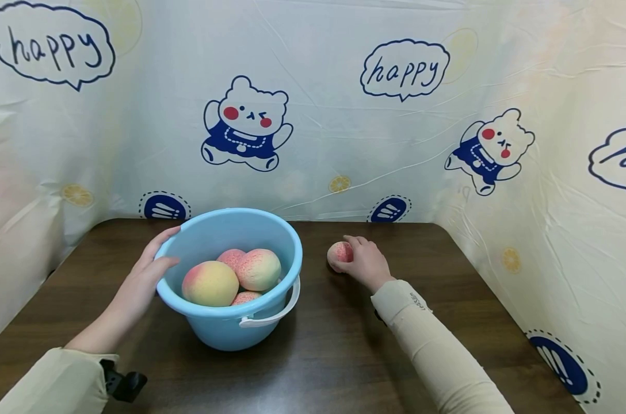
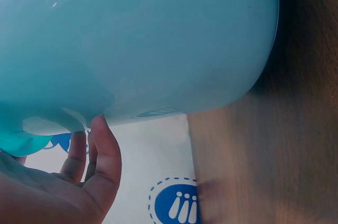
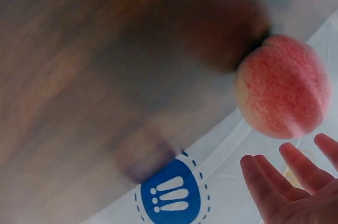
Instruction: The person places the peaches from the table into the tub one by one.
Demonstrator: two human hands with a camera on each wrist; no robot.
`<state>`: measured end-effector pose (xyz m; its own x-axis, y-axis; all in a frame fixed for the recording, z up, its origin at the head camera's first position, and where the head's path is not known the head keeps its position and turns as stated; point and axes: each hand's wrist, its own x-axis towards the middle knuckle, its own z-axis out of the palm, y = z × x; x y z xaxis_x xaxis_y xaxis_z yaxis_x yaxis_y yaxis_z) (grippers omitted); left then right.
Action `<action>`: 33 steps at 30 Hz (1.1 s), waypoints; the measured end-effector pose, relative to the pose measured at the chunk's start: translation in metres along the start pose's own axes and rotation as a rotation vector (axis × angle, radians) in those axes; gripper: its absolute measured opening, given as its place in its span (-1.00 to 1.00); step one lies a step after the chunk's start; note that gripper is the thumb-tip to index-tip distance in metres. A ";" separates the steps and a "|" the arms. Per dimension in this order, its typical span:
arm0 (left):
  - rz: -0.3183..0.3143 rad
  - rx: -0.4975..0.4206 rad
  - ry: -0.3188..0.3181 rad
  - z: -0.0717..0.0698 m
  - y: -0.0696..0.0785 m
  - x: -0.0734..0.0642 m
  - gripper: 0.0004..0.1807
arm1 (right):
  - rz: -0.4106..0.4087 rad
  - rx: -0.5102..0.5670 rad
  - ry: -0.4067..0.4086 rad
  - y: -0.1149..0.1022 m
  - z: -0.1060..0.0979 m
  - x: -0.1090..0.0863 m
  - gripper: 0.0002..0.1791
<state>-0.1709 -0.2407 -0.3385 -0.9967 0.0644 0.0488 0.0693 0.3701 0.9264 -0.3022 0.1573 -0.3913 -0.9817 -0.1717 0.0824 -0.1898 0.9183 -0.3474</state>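
Observation:
A light blue bucket (image 1: 230,336) stands on the table with several peaches inside, among them a large yellow-pink peach (image 1: 210,283) and a pale one with red speckles (image 1: 259,269). My left hand (image 1: 149,269) holds the bucket's left rim, its thumb over the edge; in the left wrist view its fingers (image 2: 108,152) touch the outer wall. To the bucket's right, a lone pink peach (image 1: 339,256) rests on the table. Around its right side is my right hand (image 1: 367,261). In the right wrist view the extended fingers (image 3: 303,168) are apart from this peach (image 3: 285,87).
The dark wooden table (image 1: 323,368) meets a pale printed curtain (image 1: 318,126) at the back and sides. The bucket's white handle (image 1: 271,319) hangs down at its front right.

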 end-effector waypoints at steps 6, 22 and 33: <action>-0.007 0.003 -0.002 0.001 0.002 -0.001 -0.33 | -0.006 0.029 -0.002 0.003 0.011 -0.002 -0.20; -0.015 0.005 0.000 0.002 0.003 -0.001 -0.33 | 0.014 0.061 0.042 0.005 0.030 0.001 -0.23; -0.015 -0.007 0.000 0.002 0.004 -0.001 -0.33 | 0.036 0.070 0.065 0.004 0.035 0.001 -0.26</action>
<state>-0.1694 -0.2379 -0.3357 -0.9977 0.0586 0.0345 0.0536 0.3643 0.9298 -0.3044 0.1484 -0.4253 -0.9852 -0.1138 0.1285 -0.1577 0.8960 -0.4150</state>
